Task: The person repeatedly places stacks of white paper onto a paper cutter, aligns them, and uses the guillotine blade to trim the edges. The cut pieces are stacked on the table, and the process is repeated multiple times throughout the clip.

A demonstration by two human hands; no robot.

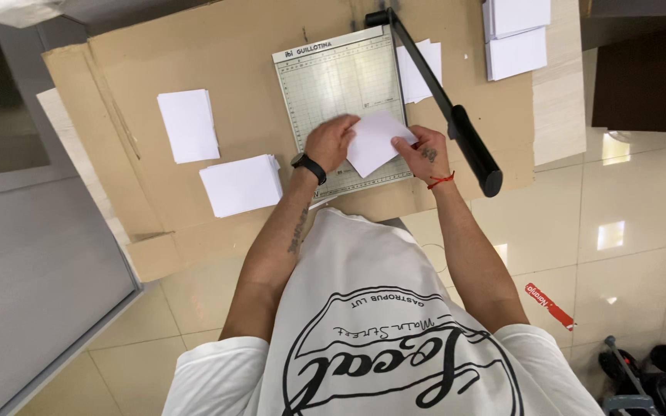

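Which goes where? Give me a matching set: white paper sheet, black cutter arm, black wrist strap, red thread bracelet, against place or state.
1. white paper sheet
2. black cutter arm of the grey paper guillotine
3. black wrist strap
4. red thread bracelet

A. on the right wrist
B. raised off the board
C. held by both hands
D. on the left wrist

Pairs: 1-C, 2-B, 3-D, 4-A

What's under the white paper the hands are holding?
Under the white paper lies the paper cutter's gridded board, resting on cardboard. Left hand and right hand hold its edges. The grid beneath it is hidden.
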